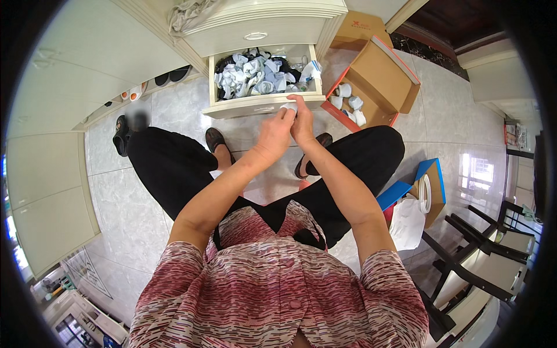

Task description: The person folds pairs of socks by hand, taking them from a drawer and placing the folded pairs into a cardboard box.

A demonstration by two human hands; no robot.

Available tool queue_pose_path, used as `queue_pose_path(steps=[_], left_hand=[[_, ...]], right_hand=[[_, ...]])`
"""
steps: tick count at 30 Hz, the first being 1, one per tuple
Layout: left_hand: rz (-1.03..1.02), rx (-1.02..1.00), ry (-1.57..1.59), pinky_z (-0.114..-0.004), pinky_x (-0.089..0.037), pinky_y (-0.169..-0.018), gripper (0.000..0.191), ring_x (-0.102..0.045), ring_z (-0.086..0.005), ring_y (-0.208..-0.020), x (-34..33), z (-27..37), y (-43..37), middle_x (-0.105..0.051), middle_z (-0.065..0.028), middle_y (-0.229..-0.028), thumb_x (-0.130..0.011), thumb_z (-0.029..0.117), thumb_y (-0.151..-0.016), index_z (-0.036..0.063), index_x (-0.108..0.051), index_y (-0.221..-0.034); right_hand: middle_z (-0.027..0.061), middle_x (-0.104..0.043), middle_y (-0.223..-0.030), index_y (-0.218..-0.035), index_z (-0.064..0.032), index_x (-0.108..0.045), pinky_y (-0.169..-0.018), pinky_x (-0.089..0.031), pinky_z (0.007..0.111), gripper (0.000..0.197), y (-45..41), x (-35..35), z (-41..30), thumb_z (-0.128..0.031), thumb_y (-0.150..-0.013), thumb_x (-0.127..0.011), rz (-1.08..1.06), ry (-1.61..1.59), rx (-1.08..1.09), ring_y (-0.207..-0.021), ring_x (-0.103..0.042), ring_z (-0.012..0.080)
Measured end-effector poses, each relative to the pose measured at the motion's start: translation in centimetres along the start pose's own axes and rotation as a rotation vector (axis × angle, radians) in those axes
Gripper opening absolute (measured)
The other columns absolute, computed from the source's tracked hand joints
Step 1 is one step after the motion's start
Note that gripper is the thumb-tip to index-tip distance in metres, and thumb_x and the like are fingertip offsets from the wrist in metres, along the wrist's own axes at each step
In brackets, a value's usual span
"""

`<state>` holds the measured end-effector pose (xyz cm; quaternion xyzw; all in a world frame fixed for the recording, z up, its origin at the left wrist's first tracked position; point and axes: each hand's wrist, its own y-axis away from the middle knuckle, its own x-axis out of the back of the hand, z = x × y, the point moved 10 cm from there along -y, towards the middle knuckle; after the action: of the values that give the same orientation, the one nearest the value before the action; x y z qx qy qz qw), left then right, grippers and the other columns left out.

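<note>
My left hand and my right hand meet just before the front of a pulled-out drawer. Between their fingers is a small white cloth piece, seemingly a sock, mostly covered by the fingers. Loose white, grey and black socks lie heaped in the drawer, and one white sock with blue marks hangs over its right side. To the right, an open shoe box holds several rolled white socks at its near left end.
Cream cabinets line the left side, with shoes beneath. Dark clogs stand on the tiled floor. A flattened cardboard box lies behind the shoe box. At right are an open blue-edged box, a white bag and black-framed chairs.
</note>
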<state>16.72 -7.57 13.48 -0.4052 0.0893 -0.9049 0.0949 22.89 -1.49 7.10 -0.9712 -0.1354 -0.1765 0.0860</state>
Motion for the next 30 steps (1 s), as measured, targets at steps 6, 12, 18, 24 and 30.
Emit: queue_pose_path(steps=[6, 12, 18, 24, 30], left_hand=[[-0.073, -0.138, -0.008, -0.043, -0.044, -0.06, 0.022, -0.054, -0.0378, -0.074, -2.1, 0.8, -0.9, -0.05, -0.0178, -0.086, -0.05, -0.004, -0.07, 0.0038, -0.042, -0.089], [-0.264, -0.103, -0.084, -0.043, -0.046, -0.064, 0.035, -0.055, -0.0374, -0.077, -5.6, -2.8, -0.5, -0.049, -0.0194, -0.092, -0.051, -0.005, -0.066, 0.0031, -0.041, -0.099], [-0.208, 0.022, 0.103, -0.046, -0.043, -0.067, 0.039, -0.052, -0.0402, -0.081, -6.1, -4.7, -2.9, -0.047, -0.0211, -0.099, -0.047, -0.005, -0.068, 0.0051, -0.041, -0.105], [0.02, 0.032, -0.035, -0.042, -0.042, -0.072, 0.023, -0.05, -0.0349, -0.086, -5.0, -12.8, -5.7, -0.05, -0.0188, -0.091, -0.05, -0.004, -0.066, 0.0025, -0.054, -0.088], [0.02, 0.224, -0.329, -0.041, -0.041, -0.077, 0.016, -0.048, -0.0349, -0.091, -3.3, -23.5, -5.4, -0.053, -0.0175, -0.091, -0.052, 0.001, -0.067, 0.0036, -0.062, -0.08]], right_hand=[[0.0071, -0.058, -0.072, -0.095, -0.0073, -0.061, -0.049, -0.043, 0.029, 0.025, 1.2, -1.7, 9.2, -0.001, -0.077, -0.045, -0.064, -0.631, -0.621, -0.057, -0.053, 0.0178], [0.0105, -0.057, -0.092, -0.105, -0.0073, -0.054, -0.05, -0.048, 0.033, 0.027, 1.2, -2.3, 9.9, -0.014, -0.087, -0.035, -0.001, -0.765, -0.959, -0.073, -0.057, 0.0212], [0.0173, -0.056, -0.097, -0.104, -0.0022, -0.055, -0.059, -0.051, 0.039, 0.03, -7.3, 8.8, 14.5, -0.006, -0.077, -0.045, 0.432, 0.034, -0.556, -0.083, -0.058, 0.032], [0.023, -0.051, -0.105, -0.118, -0.0038, -0.043, -0.079, -0.046, 0.044, 0.049, -10.6, 19.2, 19.2, -0.012, -0.071, -0.056, 0.359, 0.876, -0.662, -0.097, -0.053, 0.0337], [0.0247, -0.039, -0.117, -0.12, -0.0027, -0.039, -0.091, -0.036, 0.045, 0.055, -6.3, 15.7, 15.3, -0.011, -0.069, -0.056, 0.523, 0.666, -1.051, -0.105, -0.044, 0.0397]])
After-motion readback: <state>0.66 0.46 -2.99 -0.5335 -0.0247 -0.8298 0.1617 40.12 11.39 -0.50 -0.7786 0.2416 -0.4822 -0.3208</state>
